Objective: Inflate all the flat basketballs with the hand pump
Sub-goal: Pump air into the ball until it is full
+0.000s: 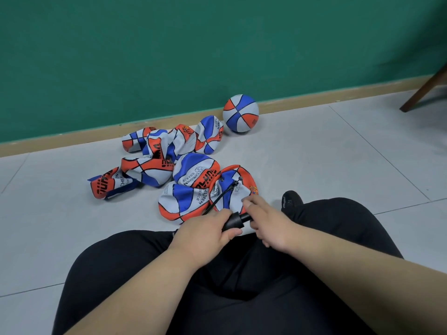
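Several flat basketballs [169, 165], red, blue and grey, lie in a heap on the tiled floor. One round, inflated basketball [240, 113] stands by the wall behind them. A black hand pump [235, 220] lies across my lap between my hands. My left hand [205, 234] grips the pump's barrel. My right hand [268, 222] holds the handle end, with fingers curled round it. The pump's thin black hose [221, 197] runs up to the nearest flat ball [232, 187], and its needle tip rests at that ball's surface.
I sit on the grey tile floor [338, 153] with black trousers and a black shoe [291, 200] in front. A green wall with a wooden skirting [314, 96] lies behind the balls. A brown chair leg [425, 90] stands at the far right.
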